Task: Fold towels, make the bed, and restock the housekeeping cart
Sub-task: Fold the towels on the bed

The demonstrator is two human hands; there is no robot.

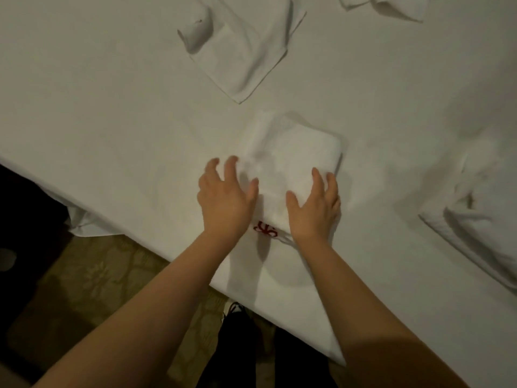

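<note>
Folded towel (293, 152) on the bed (112, 107) between wide-spread fingers (232, 163) of left hand (223, 197) and right hand (316, 205), seemingly to square its edges.

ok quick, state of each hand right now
Left hand: open, fingers spread at the left edge of the folded white terry towel, gripping nothing.
Right hand: open, fingers spread on the same towel, gripping nothing.

A folded towel (291, 147) lies on the bed (112, 107), the right fingers (317, 177) on it, the left fingers (231, 165) at its left edge. Beyond the fingers lies a second towel (240, 54); farther beyond, to their right, a third towel (391, 4). Well right of the fingers lies bundled linen (475, 219).
</note>
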